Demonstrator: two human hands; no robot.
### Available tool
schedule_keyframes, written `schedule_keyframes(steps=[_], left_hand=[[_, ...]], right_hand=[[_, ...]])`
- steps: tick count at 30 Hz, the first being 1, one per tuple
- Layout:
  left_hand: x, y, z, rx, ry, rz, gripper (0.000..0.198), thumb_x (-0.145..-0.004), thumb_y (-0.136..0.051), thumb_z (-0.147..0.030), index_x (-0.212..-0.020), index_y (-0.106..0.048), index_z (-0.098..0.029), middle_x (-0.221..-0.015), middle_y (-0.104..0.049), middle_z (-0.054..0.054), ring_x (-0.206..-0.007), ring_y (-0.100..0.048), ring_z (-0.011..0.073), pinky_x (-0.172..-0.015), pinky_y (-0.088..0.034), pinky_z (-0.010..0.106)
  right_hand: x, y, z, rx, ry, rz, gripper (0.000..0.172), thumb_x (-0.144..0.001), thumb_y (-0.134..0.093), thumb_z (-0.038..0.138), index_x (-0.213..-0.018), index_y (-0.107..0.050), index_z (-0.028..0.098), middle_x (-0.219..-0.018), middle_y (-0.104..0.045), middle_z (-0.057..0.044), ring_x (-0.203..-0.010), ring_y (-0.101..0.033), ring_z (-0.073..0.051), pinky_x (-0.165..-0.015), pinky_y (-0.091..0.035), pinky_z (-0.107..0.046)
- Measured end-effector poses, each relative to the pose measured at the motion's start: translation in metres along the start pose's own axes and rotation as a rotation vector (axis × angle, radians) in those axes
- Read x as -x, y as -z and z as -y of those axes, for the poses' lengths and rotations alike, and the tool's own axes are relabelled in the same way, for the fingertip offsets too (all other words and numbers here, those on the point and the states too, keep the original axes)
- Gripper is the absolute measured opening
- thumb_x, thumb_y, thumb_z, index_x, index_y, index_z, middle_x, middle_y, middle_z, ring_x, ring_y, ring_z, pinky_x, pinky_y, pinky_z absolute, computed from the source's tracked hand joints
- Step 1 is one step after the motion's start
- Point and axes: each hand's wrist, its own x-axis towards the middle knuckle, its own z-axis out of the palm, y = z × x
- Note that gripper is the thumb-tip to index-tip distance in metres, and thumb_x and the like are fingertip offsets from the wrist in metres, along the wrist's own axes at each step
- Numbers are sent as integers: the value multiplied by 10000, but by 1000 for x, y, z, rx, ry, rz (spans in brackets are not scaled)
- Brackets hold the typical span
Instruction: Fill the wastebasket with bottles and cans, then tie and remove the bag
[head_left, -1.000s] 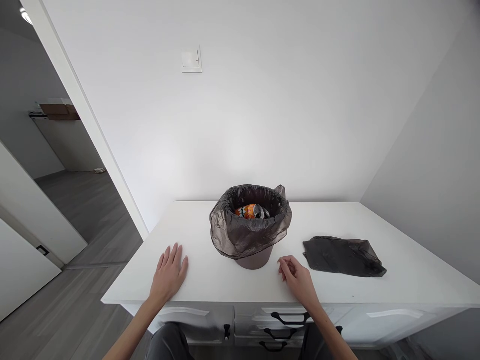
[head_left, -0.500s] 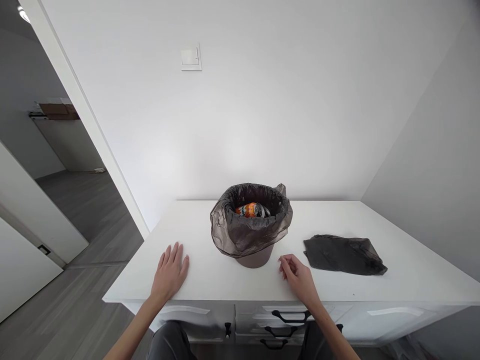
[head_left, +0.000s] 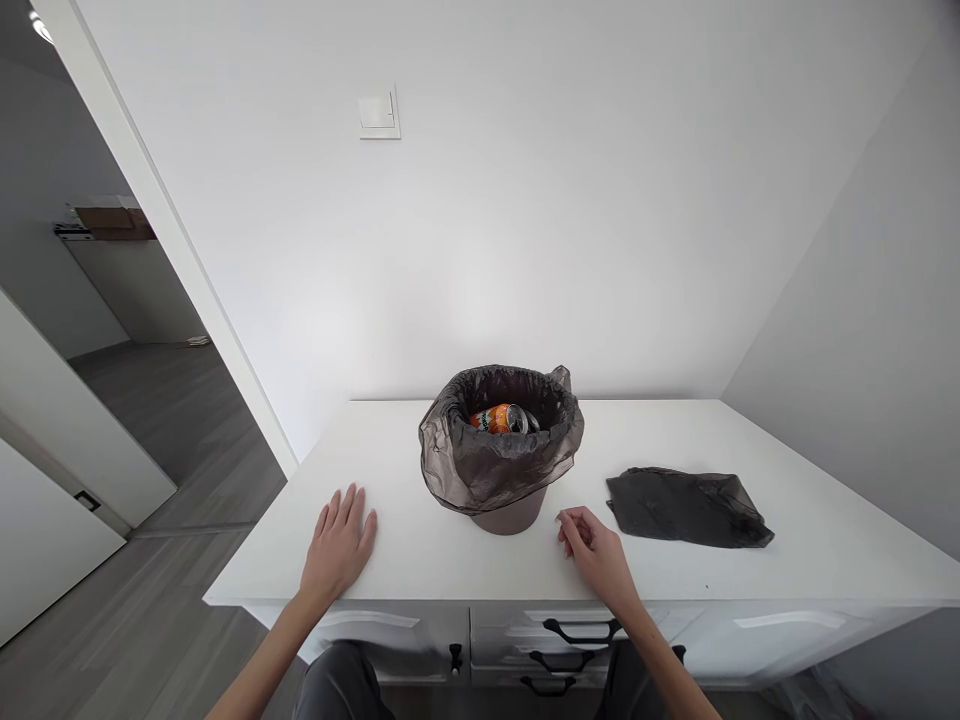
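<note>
My left hand lies flat on the white cabinet top, palm down, its fingers stretched out and holding nothing. My right hand rests on the same surface with its fingers curled in loosely, and nothing shows in them. Between the hands stands a small brown trash bin, lined with a dark translucent garbage bag folded out over its rim. Inside it lies an orange soda can; another can beside it is mostly hidden. To the right of my right hand is a folded dark plastic bag, not touched.
The white cabinet top ends against a white wall with a light switch. Black drawer handles stick out below the front edge, close to my knees. At the left is an open doorway with a grey floor.
</note>
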Motion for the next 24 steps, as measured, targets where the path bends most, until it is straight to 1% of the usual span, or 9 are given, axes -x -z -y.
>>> schedule_keyframes(steps=[10, 16, 24], left_hand=[[0, -4, 1, 11, -7, -28, 681, -1033, -327, -489, -1582, -461, -110, -1669, -398, 127, -1577, -308, 354, -1269, -299, 551], [0, -2, 0, 8, -4, -26, 686, -1036, -318, -489, -1579, -459, -93, -1669, -397, 131, -1578, -305, 352, -1274, -293, 543], [-1, 0, -1, -1, 2, 3, 725, -1042, -279, -512, -1588, -434, -61, -1682, -372, 127, -1584, -288, 354, -1286, -266, 528]], right_hand=[[0, 1, 0, -14, 8, -13, 551, -935, -506, 760, -918, -659, 231, -707, -693, -46, -595, -614, -205, -623, -496, -324], [-1, 0, -1, -14, 5, -4, 529, -943, -511, 742, -912, -656, 234, -709, -693, -38, -593, -616, -195, -622, -488, -314], [0, 0, -2, -14, 3, -1, 523, -948, -506, 735, -922, -651, 233, -715, -694, -38, -598, -616, -197, -640, -490, -318]])
